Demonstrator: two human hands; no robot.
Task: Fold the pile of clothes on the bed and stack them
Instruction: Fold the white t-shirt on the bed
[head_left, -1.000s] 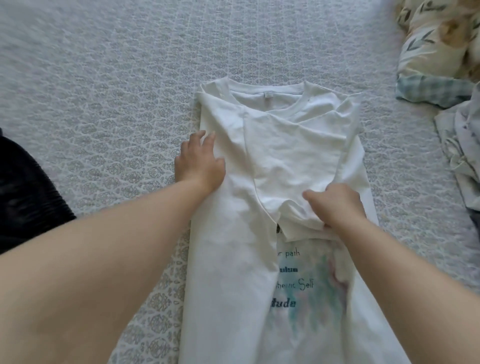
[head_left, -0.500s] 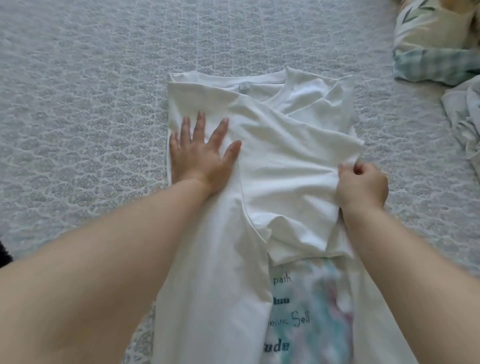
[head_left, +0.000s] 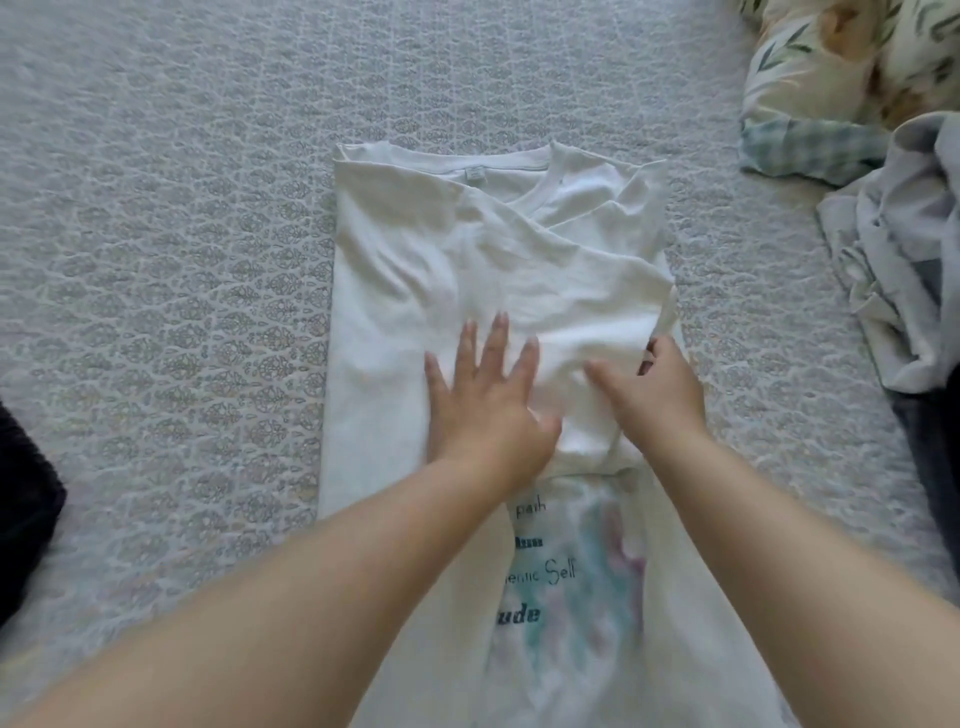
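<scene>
A white t-shirt (head_left: 415, 270) with a printed front lies collar-away on the grey patterned bed (head_left: 156, 260). Both its sides are folded inward and a sleeve lies across the chest. My left hand (head_left: 483, 405) rests flat on the middle of the shirt with its fingers spread and pressing the fabric. My right hand (head_left: 657, 395) is beside it at the shirt's right edge. Its thumb lies on top of the folded sleeve and its fingers curl round the sleeve's edge. The printed text and coloured picture (head_left: 571, 571) show between my forearms.
A pile of unfolded pale clothes (head_left: 904, 249) lies at the right edge, with a dark garment (head_left: 935, 467) below it. A floral pillow or quilt (head_left: 841, 78) sits at the top right. Something black (head_left: 21, 519) is at the left edge.
My left hand slid from the shirt's left side toward the middle, smoothing the fabric. My right hand carried the sleeve across to the right edge and stays on it.
</scene>
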